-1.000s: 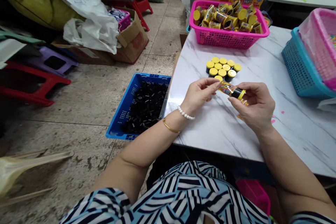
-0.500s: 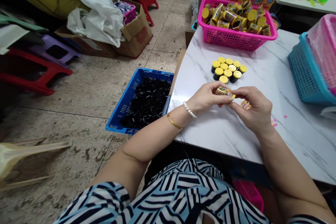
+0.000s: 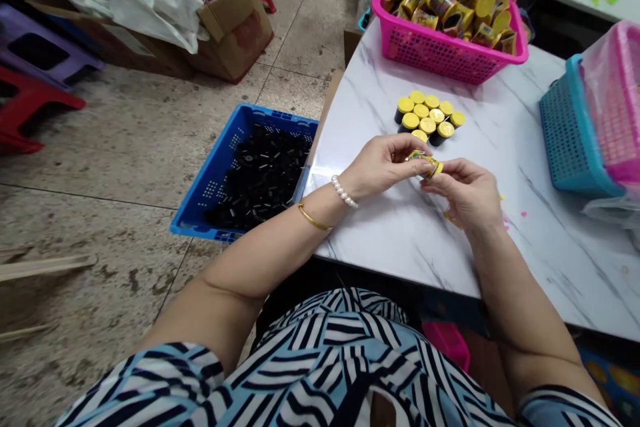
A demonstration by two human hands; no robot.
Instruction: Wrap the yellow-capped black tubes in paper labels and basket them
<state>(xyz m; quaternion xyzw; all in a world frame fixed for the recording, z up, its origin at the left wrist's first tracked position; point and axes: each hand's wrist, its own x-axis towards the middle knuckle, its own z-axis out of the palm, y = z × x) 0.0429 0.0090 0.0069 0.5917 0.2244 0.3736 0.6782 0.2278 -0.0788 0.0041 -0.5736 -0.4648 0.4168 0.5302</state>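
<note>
Between the fingertips of both hands is a small jar (image 3: 425, 160) with a yellow lid and a colourful printed wrap, tilted on its side above the table. My left hand (image 3: 383, 163) pinches its wrapped body. Fingers of my right hand (image 3: 473, 193) close on the lidded end. Just beyond the hands, a cluster of several black jars with yellow lids (image 3: 427, 125) stands upright on the white marbled table (image 3: 395, 233). Partly hidden under my right hand lie printed yellow pieces (image 3: 453, 219), perhaps labels.
A pink basket (image 3: 440, 57) heaped with wrapped yellow-lidded jars stands at the back. Turquoise and pink baskets (image 3: 575, 140) are at the right. On the left, below table height, a blue crate (image 3: 200, 193) holds many black pieces. Small pink bits (image 3: 524, 214) lie right of my hand.
The view has shifted, so the surroundings sit higher and further left. In my fingers the jar has turned, its yellow lid now showing more clearly toward my right hand.
</note>
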